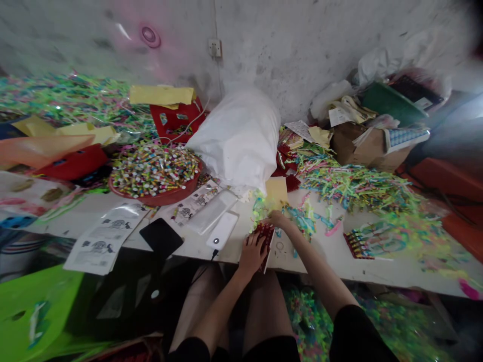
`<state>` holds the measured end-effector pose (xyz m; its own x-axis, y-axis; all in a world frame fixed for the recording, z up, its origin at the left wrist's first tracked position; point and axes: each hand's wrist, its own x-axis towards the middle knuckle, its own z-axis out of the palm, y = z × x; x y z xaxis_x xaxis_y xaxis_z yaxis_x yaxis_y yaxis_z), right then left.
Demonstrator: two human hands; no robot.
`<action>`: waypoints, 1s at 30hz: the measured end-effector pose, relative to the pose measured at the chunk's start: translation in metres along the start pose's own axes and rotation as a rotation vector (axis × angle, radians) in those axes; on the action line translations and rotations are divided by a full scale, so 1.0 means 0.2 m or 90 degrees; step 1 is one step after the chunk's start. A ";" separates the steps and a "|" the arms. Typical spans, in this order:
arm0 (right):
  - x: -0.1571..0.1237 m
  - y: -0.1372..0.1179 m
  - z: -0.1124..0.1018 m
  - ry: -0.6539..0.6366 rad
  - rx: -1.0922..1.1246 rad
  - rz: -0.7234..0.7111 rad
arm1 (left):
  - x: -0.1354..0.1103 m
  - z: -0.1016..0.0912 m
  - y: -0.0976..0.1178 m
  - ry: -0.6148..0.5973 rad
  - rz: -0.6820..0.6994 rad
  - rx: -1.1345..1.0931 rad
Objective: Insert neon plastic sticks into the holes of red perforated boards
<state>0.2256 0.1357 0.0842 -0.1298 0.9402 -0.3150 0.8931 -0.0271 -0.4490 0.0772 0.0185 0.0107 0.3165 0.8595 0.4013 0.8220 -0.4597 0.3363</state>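
Observation:
A dark red card (pixel 266 232) lies at the table's front edge, with light dots along its upper part. My left hand (pixel 253 254) holds it, fingers laid over its face. At the card's upper end is my right hand (pixel 278 219), its fingers bent inward and partly hidden, so what they pinch cannot be made out. Yellow-green and blue strips (pixel 259 207) lie just beyond the fingers. More blue and green strips (pixel 304 218) are scattered right of my right hand. A filled card with small striped tubes and strips (pixel 358 245) lies farther right.
Left of my hands are a white phone (pixel 223 230) on a cable, a black flat object (pixel 161 238) and printed sheets (pixel 107 236). A red basin (pixel 158 200) holds many small tubes. Behind stands a white sack (pixel 241 138); strips (pixel 350 181) pile up at right.

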 end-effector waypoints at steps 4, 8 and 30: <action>-0.05 0.02 -0.01 -0.014 0.028 -0.028 | 0.00 0.00 0.00 0.002 -0.001 -0.002; -0.09 0.09 -0.04 -0.051 0.105 -0.005 | 0.00 -0.01 0.00 0.004 -0.005 -0.008; -0.02 0.23 0.05 0.183 0.311 0.114 | -0.01 0.00 0.00 0.004 -0.008 -0.025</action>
<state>0.2623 0.1283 0.0568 0.1871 0.9590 -0.2128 0.5801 -0.2826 -0.7639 0.0766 0.0176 0.0102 0.3030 0.8638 0.4026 0.8065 -0.4575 0.3745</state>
